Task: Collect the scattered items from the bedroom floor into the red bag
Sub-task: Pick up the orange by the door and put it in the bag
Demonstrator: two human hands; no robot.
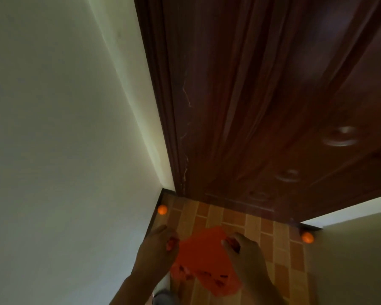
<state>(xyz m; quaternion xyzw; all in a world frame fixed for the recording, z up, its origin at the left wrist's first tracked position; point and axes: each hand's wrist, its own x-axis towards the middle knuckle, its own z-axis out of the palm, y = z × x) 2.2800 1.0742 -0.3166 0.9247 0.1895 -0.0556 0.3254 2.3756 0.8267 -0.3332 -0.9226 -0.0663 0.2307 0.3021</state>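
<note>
The person stands facing a dark wooden door in a corner, holding the red bag out low over the tiled floor. The left hand grips one side of the bag's top, fingers curled round a bunched bit of the plastic, and the right hand pinches the other side the same way, so the bag hangs stretched between them. Two small orange balls remain on the floor: one ball tucked right against the pale wall by the door frame, the other ball in the opposite corner, beside the far wall. Both lie well apart from the bag. The trouble I'd expect is that both hands are taken up with the bag, so one must let go to pick anything up, and then the thin mouth may flop closed or sag. A round ball nudged by a clumsy reach could also roll off along the skirting or away across the tiles. As for what the bag holds, I cannot tell; the picture is blurred, and the dark marks low on it look more like printing than contents. It hangs fairly flat, which suggests little or nothing inside.
</note>
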